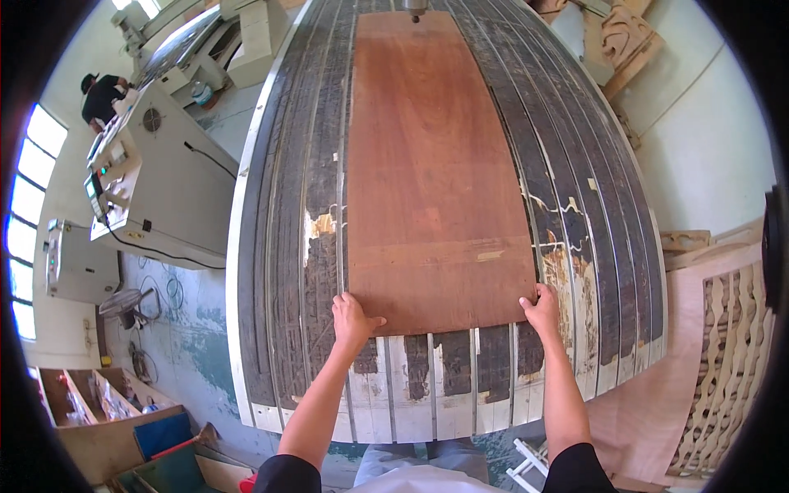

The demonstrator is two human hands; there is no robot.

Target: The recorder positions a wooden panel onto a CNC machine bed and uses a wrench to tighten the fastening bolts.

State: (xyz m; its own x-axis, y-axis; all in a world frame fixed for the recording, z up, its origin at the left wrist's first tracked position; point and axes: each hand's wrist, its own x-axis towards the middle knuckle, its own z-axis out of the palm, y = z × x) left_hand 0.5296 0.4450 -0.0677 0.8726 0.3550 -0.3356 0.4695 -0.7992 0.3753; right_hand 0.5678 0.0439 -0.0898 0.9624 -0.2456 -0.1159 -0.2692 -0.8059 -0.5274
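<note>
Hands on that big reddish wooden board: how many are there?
2. The left hand presses the near left corner of the board, and the right hand grips its near right corner. No other hands touch it.

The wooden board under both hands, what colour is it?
Reddish-brown, with a paler band near its close end; the board shows best in the head view.

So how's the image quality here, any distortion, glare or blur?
Head view: fisheye bends the slatted machine bed edges outward, black corners; windows at left are blown out; the plywood sheet and both hands, left hand and right hand, are sharp and evenly lit.
</note>
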